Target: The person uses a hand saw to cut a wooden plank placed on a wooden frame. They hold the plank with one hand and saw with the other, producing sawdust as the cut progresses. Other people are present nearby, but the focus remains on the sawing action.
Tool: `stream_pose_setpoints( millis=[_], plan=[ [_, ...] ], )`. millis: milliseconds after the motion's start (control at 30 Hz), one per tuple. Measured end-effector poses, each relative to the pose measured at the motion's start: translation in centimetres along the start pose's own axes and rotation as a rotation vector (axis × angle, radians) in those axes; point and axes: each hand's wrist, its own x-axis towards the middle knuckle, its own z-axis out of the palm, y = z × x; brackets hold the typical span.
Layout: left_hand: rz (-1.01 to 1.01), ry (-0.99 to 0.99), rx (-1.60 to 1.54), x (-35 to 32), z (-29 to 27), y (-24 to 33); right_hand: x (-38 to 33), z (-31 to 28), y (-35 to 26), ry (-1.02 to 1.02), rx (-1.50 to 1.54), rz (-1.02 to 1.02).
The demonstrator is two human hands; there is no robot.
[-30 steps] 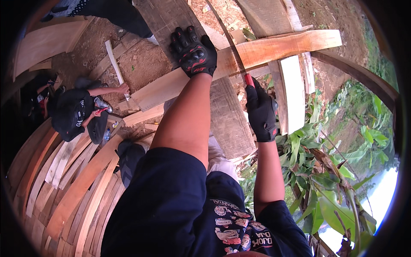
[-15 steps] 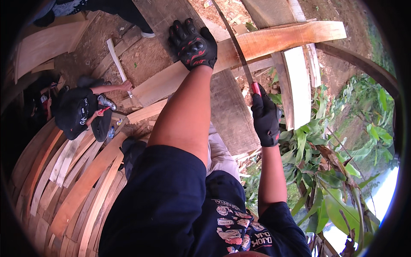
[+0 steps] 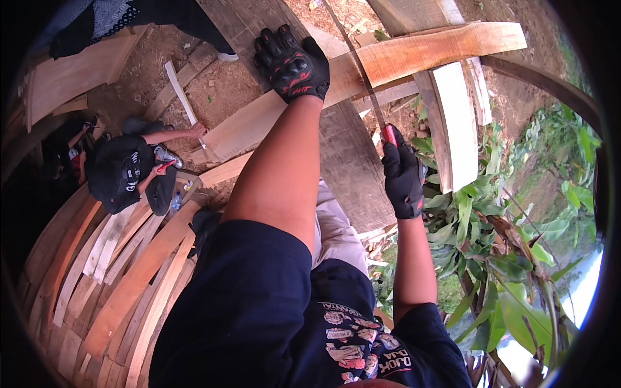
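Note:
My left hand [image 3: 292,66], in a black glove with red marks, lies flat with spread fingers on a long pale plank [image 3: 249,126]. My right hand [image 3: 404,178], gloved the same way, is closed round the red handle [image 3: 389,134] of a saw. Its long thin blade [image 3: 359,68] crosses the plank to the right of my left hand, where the wood turns reddish-orange. Beneath the plank runs a wide, weathered board [image 3: 352,168]. How deep the blade sits in the wood I cannot tell.
Left, a crouching person in black [image 3: 119,165] holds a pale strip [image 3: 180,94] beside the plank's far left end. Many curved boards [image 3: 129,291] are stacked at lower left. A short pale board [image 3: 462,129] lies right, next to green plants [image 3: 504,258]. Another person's dark-clothed leg [image 3: 174,19] shows at top left.
The view has shifted slightly. My right hand and the saw handle sit a little differently against the plank; my left hand stays pressed on it.

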Motion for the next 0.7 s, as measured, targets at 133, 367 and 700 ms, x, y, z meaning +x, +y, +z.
stream_pose_setpoints(
  millis=[133, 367, 700],
  plan=[
    [0.004, 0.001, -0.007, -0.2, 0.1, -0.1, -2.3, -0.4, 1.7, -0.017, 0.032, 0.021],
    [0.009, 0.04, 0.033, -0.1, 0.0, 0.0, -8.4, -3.7, 2.7, 0.001, -0.001, -0.001],
    [-0.003, 0.011, 0.033, 0.0, 0.1, 0.0, 5.2, -2.0, -7.3, -0.019, 0.252, 0.223]
  ],
)
